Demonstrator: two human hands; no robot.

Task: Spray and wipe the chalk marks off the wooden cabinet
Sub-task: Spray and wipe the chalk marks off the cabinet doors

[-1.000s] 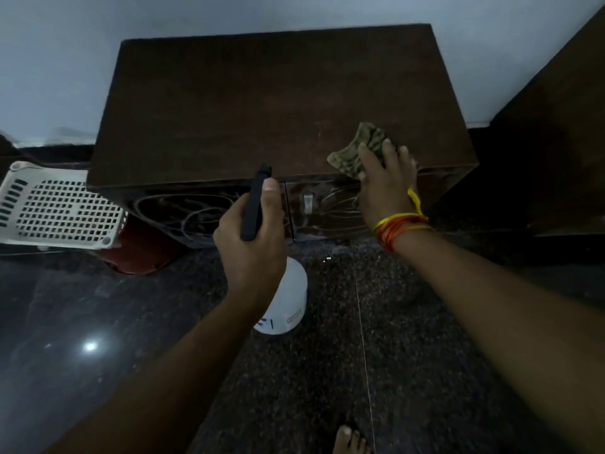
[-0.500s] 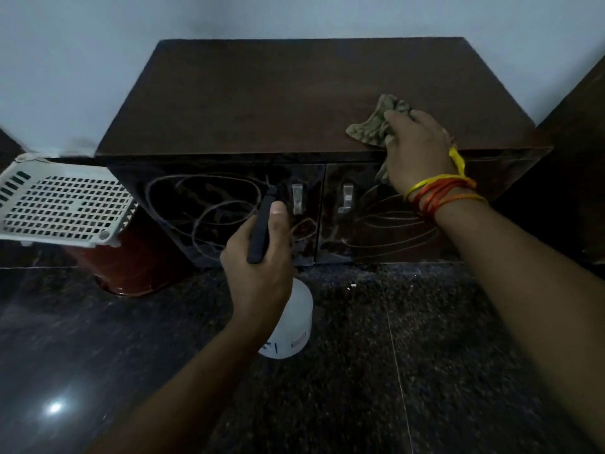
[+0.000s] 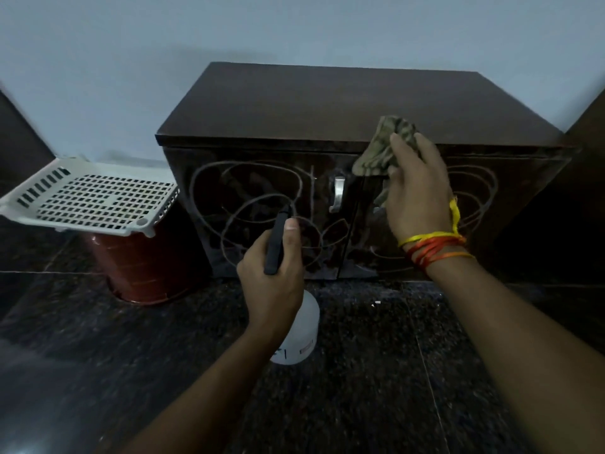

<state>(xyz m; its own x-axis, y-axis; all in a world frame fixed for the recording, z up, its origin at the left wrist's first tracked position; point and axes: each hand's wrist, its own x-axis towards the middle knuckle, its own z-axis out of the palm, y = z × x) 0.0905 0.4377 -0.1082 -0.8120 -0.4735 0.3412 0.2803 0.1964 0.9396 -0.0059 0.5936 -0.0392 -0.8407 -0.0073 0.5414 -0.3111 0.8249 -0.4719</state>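
Right hand point(image 3: 417, 194) and cloth point(image 3: 384, 149) hide 1 handle.

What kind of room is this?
Probably a room in a home: a low wooden cabinet against a plain wall, a polished stone floor, and a plastic basket on a bucket.

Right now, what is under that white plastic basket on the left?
The white basket sits on a reddish-brown bucket standing on the dark floor. The basket covers the bucket's mouth, so its contents cannot be seen.
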